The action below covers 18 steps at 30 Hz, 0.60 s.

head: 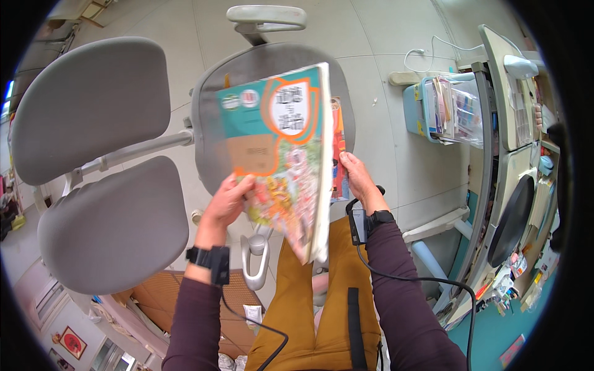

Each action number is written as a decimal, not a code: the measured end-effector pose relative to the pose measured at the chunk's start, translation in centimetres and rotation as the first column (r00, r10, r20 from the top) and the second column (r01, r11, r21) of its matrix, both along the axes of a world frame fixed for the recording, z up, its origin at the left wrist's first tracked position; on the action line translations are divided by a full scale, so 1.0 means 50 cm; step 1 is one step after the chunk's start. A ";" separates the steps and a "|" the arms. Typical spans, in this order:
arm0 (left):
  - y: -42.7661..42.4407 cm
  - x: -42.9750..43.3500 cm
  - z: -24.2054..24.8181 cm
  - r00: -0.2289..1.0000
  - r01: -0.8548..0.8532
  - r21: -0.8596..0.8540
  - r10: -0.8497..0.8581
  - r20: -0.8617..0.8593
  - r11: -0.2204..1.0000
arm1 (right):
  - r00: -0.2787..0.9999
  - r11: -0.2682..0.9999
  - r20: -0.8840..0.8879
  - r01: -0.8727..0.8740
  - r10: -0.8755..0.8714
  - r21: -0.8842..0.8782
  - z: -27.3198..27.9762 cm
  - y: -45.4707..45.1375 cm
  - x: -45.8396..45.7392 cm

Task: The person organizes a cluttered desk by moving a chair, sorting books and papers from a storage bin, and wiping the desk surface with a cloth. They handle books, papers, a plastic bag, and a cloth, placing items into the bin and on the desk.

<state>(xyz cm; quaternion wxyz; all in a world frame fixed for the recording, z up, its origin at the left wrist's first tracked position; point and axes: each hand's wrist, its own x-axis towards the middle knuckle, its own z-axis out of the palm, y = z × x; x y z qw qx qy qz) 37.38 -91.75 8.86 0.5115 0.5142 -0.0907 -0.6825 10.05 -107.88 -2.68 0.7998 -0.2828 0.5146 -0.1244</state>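
Observation:
My left hand (227, 201) grips the left edge of a teal illustrated book (287, 162), its thumb on the cover. The book is tilted, with its thick page edge to the right, and looks slightly blurred. Behind it, my right hand (362, 178) holds a red and orange picture book (341, 139) by its right side; the teal book hides most of it. Both books are above the grey seat of an office chair (260, 58). A small orange thing (227, 81) shows at the seat, beyond the teal book's top left corner.
The chair's two-part grey backrest (102, 106) lies to the left and its armrest (267, 17) at the top. On the right, a light blue bin (415, 111) of papers stands beside a cluttered desk (506, 125). A white cable (434, 48) crosses the tiled floor. Black cords hang from both wrist devices.

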 end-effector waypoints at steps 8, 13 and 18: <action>-0.061 -0.061 -0.156 0.920 0.149 0.425 -0.283 0.272 0.893 | 0.999 0.989 0.039 -0.010 0.004 0.145 0.035 -0.022 -0.006; -0.054 -0.066 -0.144 0.804 0.221 0.525 -0.458 0.379 0.822 | 0.969 0.948 -0.182 -0.210 0.169 -0.238 0.025 -0.047 0.024; -0.031 -0.088 -0.172 0.920 -0.075 0.408 -0.095 0.381 0.910 | 0.983 0.983 -0.134 -0.140 0.124 -0.116 0.006 -0.045 0.024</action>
